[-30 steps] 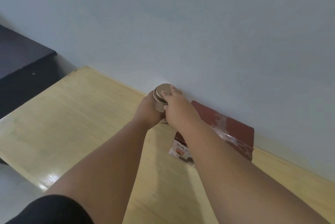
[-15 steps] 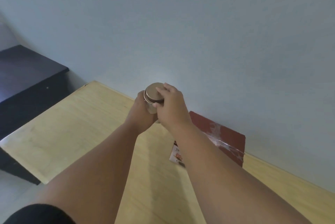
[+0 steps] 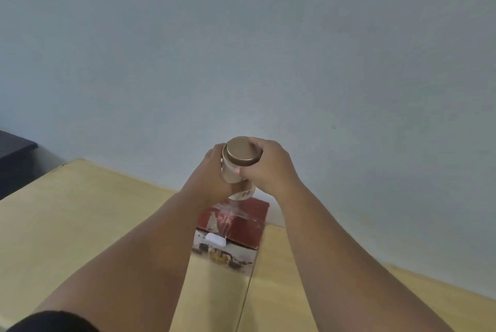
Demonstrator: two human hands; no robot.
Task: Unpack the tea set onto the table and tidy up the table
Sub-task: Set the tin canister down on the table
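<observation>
A round beige tea canister [image 3: 233,173] with a bronze lid [image 3: 243,152] is held up in the air above the table, close to the wall. My left hand [image 3: 212,173] grips the canister's body from the left. My right hand [image 3: 268,168] curls round the lid and the canister's right side. Below them a red tea set box [image 3: 236,227] with pictures on its front face and clear tape across its top lies on the wooden table [image 3: 67,224].
A pale blue-grey wall [image 3: 268,49] runs right behind the table's back edge. A dark cabinet [image 3: 13,157] stands at the far left beyond the table's corner. A seam [image 3: 248,294] runs across the tabletop in front of the box.
Both hands have lifted the canister off the table near the wall and brought it up over the red box. The view has swung to the right.
</observation>
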